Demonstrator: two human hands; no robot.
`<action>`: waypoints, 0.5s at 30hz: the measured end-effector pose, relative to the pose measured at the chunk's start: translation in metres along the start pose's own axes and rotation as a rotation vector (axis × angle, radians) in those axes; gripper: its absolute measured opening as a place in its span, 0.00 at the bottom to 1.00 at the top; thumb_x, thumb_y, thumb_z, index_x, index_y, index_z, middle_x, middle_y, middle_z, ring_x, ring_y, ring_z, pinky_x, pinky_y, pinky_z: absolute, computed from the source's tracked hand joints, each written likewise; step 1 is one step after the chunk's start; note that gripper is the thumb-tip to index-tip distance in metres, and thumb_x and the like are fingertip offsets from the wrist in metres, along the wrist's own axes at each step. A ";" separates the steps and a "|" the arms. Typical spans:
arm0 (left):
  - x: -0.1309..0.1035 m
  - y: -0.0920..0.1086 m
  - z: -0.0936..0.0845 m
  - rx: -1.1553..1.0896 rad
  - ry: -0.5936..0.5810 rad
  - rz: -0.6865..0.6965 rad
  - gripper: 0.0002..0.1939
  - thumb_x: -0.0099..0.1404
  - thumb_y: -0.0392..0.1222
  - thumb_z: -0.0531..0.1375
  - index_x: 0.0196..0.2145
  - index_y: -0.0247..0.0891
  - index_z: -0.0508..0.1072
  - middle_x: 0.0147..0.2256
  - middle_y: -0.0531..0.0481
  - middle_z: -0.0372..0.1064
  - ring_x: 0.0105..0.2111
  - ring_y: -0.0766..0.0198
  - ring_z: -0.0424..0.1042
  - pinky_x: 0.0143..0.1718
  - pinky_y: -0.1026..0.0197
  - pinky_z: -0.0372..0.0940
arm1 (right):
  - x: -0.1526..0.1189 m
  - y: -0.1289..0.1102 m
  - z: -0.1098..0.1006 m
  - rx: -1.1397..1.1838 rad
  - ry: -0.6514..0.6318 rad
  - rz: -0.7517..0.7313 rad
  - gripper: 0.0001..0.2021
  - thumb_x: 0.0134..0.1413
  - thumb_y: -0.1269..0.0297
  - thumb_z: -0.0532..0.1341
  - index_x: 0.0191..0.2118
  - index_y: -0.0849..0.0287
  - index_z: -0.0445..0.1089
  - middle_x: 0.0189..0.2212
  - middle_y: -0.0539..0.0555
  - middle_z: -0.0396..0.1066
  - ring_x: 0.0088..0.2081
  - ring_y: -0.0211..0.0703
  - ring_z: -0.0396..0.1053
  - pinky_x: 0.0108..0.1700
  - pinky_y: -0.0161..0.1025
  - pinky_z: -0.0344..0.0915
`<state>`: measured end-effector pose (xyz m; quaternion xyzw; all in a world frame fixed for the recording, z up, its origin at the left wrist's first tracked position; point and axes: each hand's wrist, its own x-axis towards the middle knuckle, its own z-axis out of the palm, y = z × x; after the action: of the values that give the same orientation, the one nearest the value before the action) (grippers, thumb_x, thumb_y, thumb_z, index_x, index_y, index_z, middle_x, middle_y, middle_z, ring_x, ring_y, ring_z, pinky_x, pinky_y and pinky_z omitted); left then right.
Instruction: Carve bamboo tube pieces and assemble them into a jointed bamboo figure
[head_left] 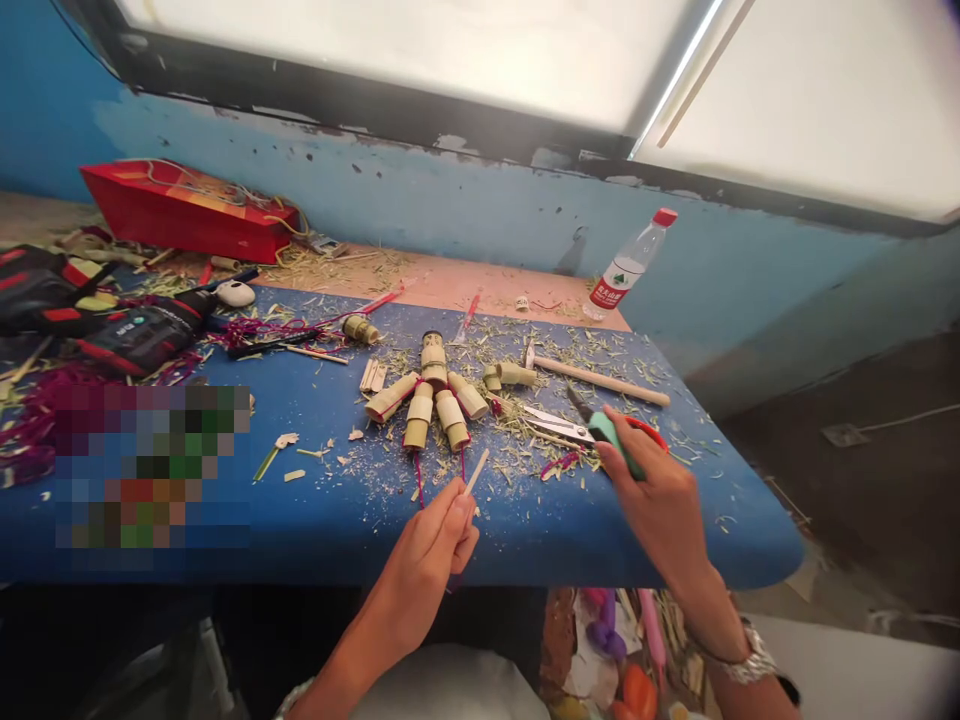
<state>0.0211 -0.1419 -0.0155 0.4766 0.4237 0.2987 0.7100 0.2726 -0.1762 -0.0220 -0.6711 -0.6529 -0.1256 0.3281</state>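
Observation:
My left hand (442, 535) is closed round a thin pale stick (478, 470) that points up and right, near the table's front edge. Just beyond it lies a figure of bamboo pieces (433, 360) joined with dark red cord, two cord ends running down toward that hand. My right hand (652, 490) grips a green-handled knife (619, 445), its dark blade pointing up and left. Under and beside the knife rest scissors (562, 425) with red handles. A wooden-handled hammer (600, 380) lies behind them.
Bamboo shavings cover much of the blue table (300, 540). A water bottle (619, 270) stands at the back right. Cordless drills (150, 330), purple cord (75, 410) and a red paper bag (187, 215) are on the left. Coloured items lie below the front edge.

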 end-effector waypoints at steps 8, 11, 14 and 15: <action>0.010 0.001 -0.003 0.194 -0.150 0.134 0.22 0.76 0.54 0.46 0.27 0.39 0.59 0.25 0.56 0.52 0.25 0.67 0.52 0.28 0.62 0.51 | -0.022 -0.039 -0.001 0.299 -0.343 -0.108 0.21 0.71 0.57 0.53 0.65 0.55 0.64 0.45 0.57 0.77 0.42 0.44 0.77 0.43 0.35 0.72; 0.006 0.002 -0.005 0.221 -0.147 0.166 0.21 0.76 0.53 0.47 0.28 0.39 0.59 0.26 0.56 0.54 0.27 0.66 0.54 0.30 0.62 0.52 | -0.022 -0.046 -0.001 0.266 -0.373 -0.136 0.22 0.72 0.56 0.53 0.65 0.55 0.64 0.41 0.56 0.76 0.38 0.43 0.77 0.39 0.35 0.71; 0.003 0.002 -0.005 0.212 -0.157 0.160 0.20 0.77 0.52 0.46 0.29 0.40 0.58 0.26 0.56 0.54 0.27 0.66 0.54 0.31 0.62 0.53 | -0.021 -0.045 0.000 0.204 -0.368 -0.170 0.23 0.71 0.56 0.53 0.66 0.56 0.62 0.39 0.56 0.75 0.34 0.42 0.75 0.37 0.35 0.69; 0.002 0.001 -0.005 0.207 -0.156 0.154 0.20 0.77 0.52 0.46 0.29 0.40 0.58 0.26 0.56 0.54 0.27 0.66 0.54 0.31 0.62 0.53 | -0.021 -0.044 0.000 0.181 -0.360 -0.183 0.23 0.71 0.56 0.54 0.67 0.56 0.61 0.38 0.56 0.75 0.33 0.42 0.75 0.37 0.35 0.69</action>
<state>0.0176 -0.1372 -0.0159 0.5999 0.3580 0.2691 0.6630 0.2279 -0.1963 -0.0225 -0.5884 -0.7677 0.0262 0.2524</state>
